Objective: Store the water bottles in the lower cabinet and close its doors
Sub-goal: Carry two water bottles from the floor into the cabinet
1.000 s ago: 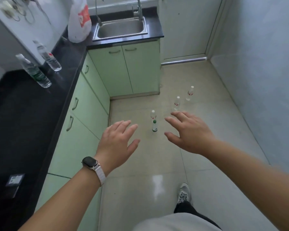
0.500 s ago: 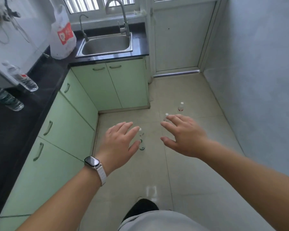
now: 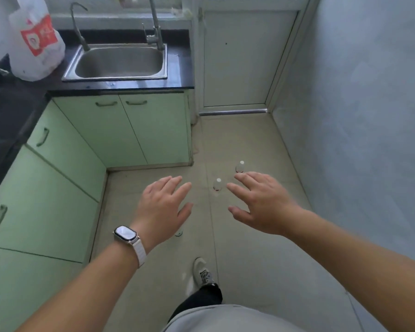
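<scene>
Narrow kitchen, tiled floor. Black counter carries a plastic bag beside the sink. Lower cabinet doors closed. One water bottle stands upright on the floor, a second bottle just beyond it. Left hand and right hand hover above, fingers spread, holding nothing.

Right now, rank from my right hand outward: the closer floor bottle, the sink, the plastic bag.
From the right hand:
1. closer floor bottle, on the floor just left of it.
2. sink, ahead left.
3. plastic bag, far left countertop.
</scene>
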A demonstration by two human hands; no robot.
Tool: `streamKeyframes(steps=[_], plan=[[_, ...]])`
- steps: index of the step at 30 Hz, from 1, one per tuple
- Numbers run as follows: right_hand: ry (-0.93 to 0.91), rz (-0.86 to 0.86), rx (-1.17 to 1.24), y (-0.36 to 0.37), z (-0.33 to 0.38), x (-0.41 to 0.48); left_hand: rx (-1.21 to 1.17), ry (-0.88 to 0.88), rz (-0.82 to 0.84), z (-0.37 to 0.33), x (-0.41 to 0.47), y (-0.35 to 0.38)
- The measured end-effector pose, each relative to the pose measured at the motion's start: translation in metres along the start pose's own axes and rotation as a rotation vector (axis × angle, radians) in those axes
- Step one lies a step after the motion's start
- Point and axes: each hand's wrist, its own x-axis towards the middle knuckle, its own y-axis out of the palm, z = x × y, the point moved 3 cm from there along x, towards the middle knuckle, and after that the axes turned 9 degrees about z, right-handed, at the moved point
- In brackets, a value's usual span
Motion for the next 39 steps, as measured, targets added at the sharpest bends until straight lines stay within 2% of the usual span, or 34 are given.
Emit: streamKeyframes(steps=[10, 20, 29, 35, 39], plan=[[-0.074, 0.037, -0.097, -0.026, -0.034, 0.131, -0.046, -0.058, -0.040, 0.067, 0.097, 0.009], [-0.234, 0.126, -0.113, -0.011, -0.024, 0.209, -0.079, -0.234, -0.070, 0.109, 0.101, 0.021], [-0.463, 0.243, -0.083, 0.024, -0.028, 0.264, -0.062, -0.477, 0.009, 0.108, 0.102, 0.043], [-0.578, 0.333, -0.028, 0.066, -0.059, 0.300, -0.128, -0.656, 0.064, 0.073, 0.122, 0.073], [-0.645, 0.336, 0.053, 0.105, -0.072, 0.326, -0.155, -0.751, 0.078, 0.062, 0.138, 0.105]])
